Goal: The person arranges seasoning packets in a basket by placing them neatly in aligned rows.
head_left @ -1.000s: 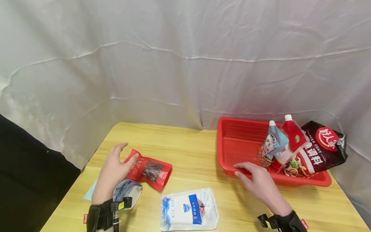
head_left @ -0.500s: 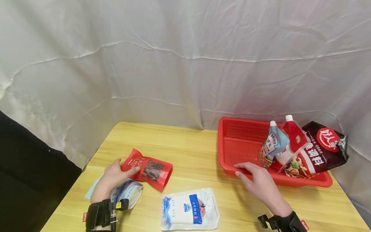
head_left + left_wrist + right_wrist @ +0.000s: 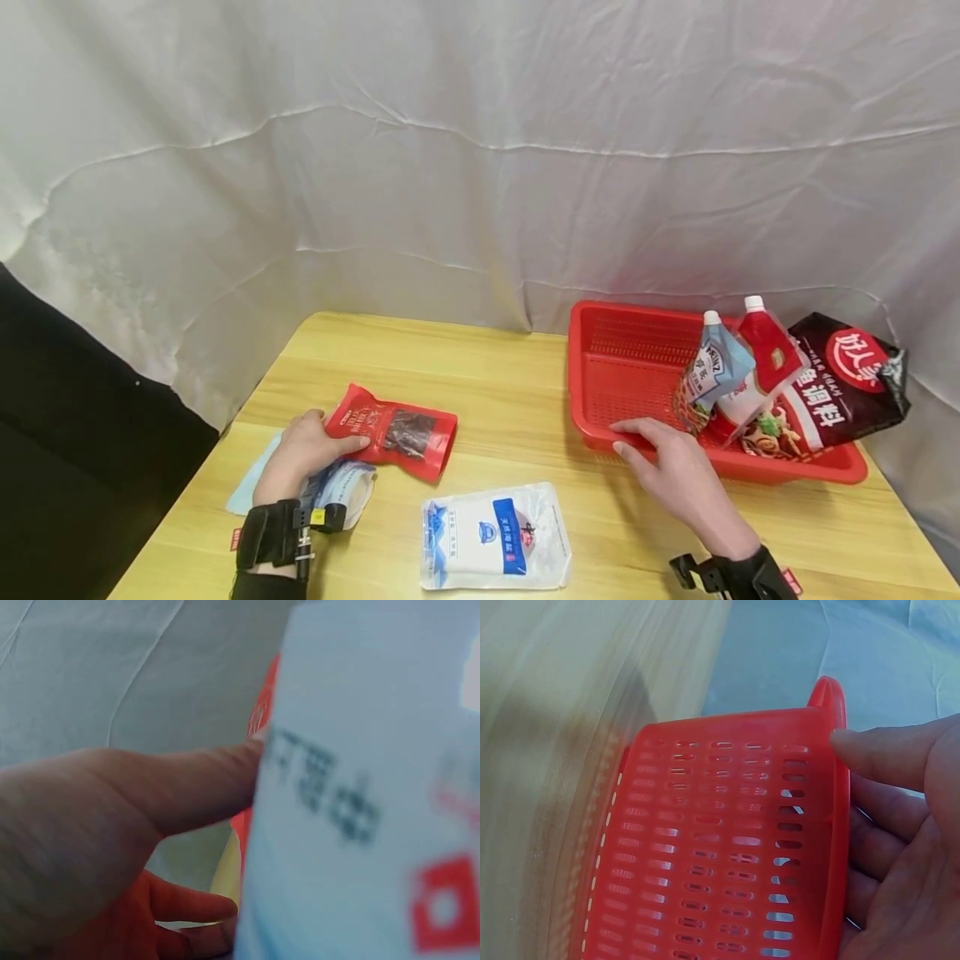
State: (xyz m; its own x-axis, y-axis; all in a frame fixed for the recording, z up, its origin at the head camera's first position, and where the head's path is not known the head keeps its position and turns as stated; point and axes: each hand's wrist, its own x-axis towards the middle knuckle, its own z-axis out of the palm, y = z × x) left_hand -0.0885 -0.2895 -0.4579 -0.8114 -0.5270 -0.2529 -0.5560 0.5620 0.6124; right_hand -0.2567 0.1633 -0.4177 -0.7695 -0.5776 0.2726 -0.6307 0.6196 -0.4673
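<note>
On the left of the table, my left hand [image 3: 303, 450] grips the left end of a red pouch [image 3: 393, 433] with a clear window showing dark contents. Its thumb lies over the pouch's front in the head view; a pale bag [image 3: 360, 765] hides much of the pouch in the left wrist view. That blue-and-white bag [image 3: 352, 492] lies just under the left wrist. My right hand [image 3: 675, 475] holds the near rim of a red plastic basket [image 3: 618, 392], thumb outside and fingers over the rim, as the right wrist view [image 3: 900, 817] also shows.
Inside the basket, at its right, lean a blue Heinz spout pouch [image 3: 712, 367], a red spout pouch [image 3: 765, 358] and a black seasoning bag [image 3: 840, 383]. A white salt bag [image 3: 487, 537] lies at the table's front middle. Grey cloth [image 3: 450, 167] hangs behind.
My left hand has come down from above the red pouch and its thumb and fingers have closed on the pouch's left end. The right hand has stayed on the basket rim.
</note>
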